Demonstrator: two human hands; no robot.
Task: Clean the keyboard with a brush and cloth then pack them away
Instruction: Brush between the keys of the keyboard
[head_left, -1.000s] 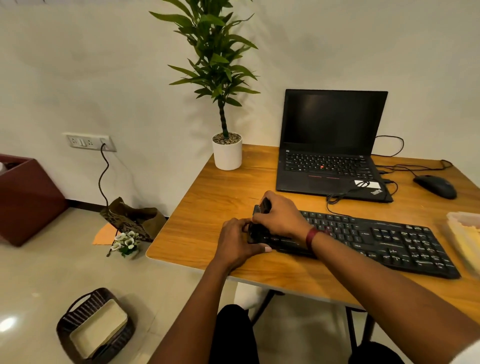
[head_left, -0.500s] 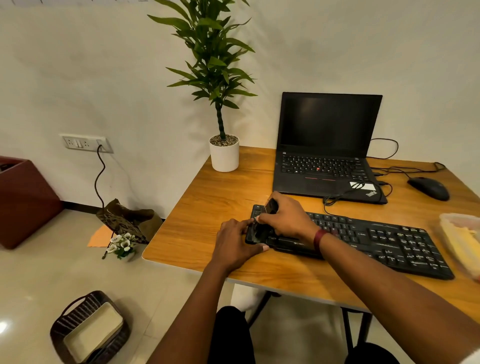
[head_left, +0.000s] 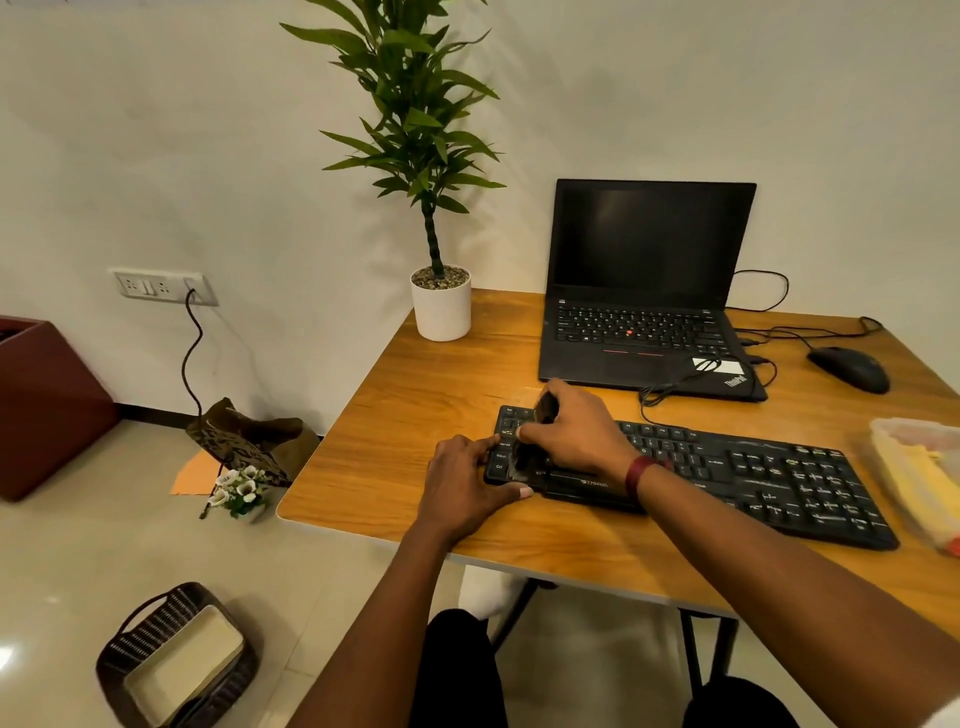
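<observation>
A black keyboard (head_left: 737, 478) lies across the near part of the wooden table (head_left: 415, 415). My right hand (head_left: 576, 431) grips a dark brush (head_left: 545, 408) over the keyboard's left end, and the bristles touch the keys there. My left hand (head_left: 462, 483) rests at the keyboard's left corner, fingers and thumb around its edge. A yellow cloth (head_left: 919, 467) lies in a clear plastic container (head_left: 883, 431) at the table's right edge.
An open black laptop (head_left: 644, 312) stands behind the keyboard, with cables and a black mouse (head_left: 849, 369) to its right. A potted plant (head_left: 441, 301) sits at the table's back left corner. On the floor are a dark basket (head_left: 171, 660), a bag (head_left: 249, 436) and small flowers (head_left: 239, 491).
The brush in my right hand has shifted slightly along the keyboard's left end. My left hand has stayed at the corner. The camera has drifted a little.
</observation>
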